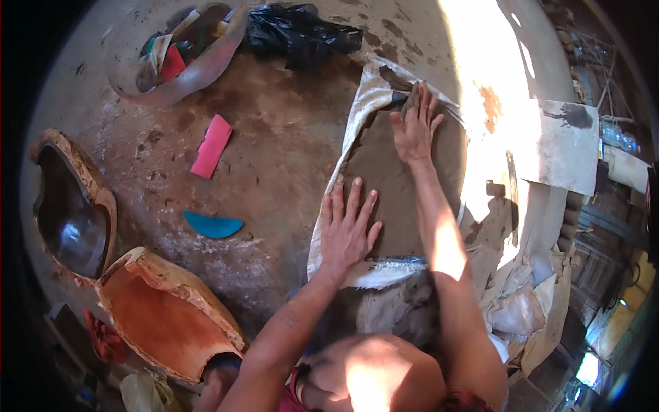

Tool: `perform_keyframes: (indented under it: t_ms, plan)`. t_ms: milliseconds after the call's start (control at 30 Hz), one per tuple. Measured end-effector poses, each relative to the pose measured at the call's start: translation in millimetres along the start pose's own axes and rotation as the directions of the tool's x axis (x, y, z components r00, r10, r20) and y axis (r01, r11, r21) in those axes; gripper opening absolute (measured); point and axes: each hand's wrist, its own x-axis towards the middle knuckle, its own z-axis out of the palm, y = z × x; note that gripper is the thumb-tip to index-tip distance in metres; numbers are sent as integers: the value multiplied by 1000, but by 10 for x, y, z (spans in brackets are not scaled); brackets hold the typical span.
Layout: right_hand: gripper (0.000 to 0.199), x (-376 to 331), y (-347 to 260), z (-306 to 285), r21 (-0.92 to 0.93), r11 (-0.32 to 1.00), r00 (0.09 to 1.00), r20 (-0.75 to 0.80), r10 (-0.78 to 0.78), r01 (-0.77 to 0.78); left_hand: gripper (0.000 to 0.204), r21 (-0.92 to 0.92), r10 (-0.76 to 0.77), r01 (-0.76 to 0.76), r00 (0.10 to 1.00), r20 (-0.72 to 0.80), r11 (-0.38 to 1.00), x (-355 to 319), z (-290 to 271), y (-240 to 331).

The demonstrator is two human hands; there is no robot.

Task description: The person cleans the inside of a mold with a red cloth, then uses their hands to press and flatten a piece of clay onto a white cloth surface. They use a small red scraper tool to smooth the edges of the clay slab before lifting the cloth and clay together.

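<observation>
A flat slab of grey-brown clay (384, 154) lies on a white woven cloth (355, 122), whose edges show round it. My left hand (345, 230) rests flat at the slab's near left edge, fingers spread and partly over the cloth. Farther off, my right hand (415, 130) lies flat near the slab's far end, fingers stretched out and smeared with clay. Neither hand holds anything. Part of the slab's right side is hidden under my right forearm.
Left of the slab are a pink block (212, 146) and a blue curved scraper (213, 224). Two hollow mould halves (113, 213) (171, 312) stand at the left. A clear basin (199, 86) of tools and a black plastic bag (300, 32) sit at the back.
</observation>
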Motion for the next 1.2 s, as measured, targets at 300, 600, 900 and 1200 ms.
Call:
perform_keyframes:
  t_ms: [300, 600, 900, 1200]
  plan:
    - [111, -131, -305, -86, -204, 973, 994, -3, 108, -107, 78, 4, 20, -20, 1000, 8, 1000, -83, -60, -53]
    - [77, -1113, 551, -1517, 254, 952, 969, -131, 209, -171, 99, -56, 21, -16, 996, 83, 998, -126, -174, -39]
    - [126, -3109, 426, -1977, -111, 788, 508, 709, 490, -605, 112, 36, 75, -79, 993, 93, 996, -176, -229, -156]
    - [115, -4021, 396, -1210, -242, 859, 653, 567, 503, -451, 115, -42, 173, -168, 974, 144, 985, -204, -223, -232]
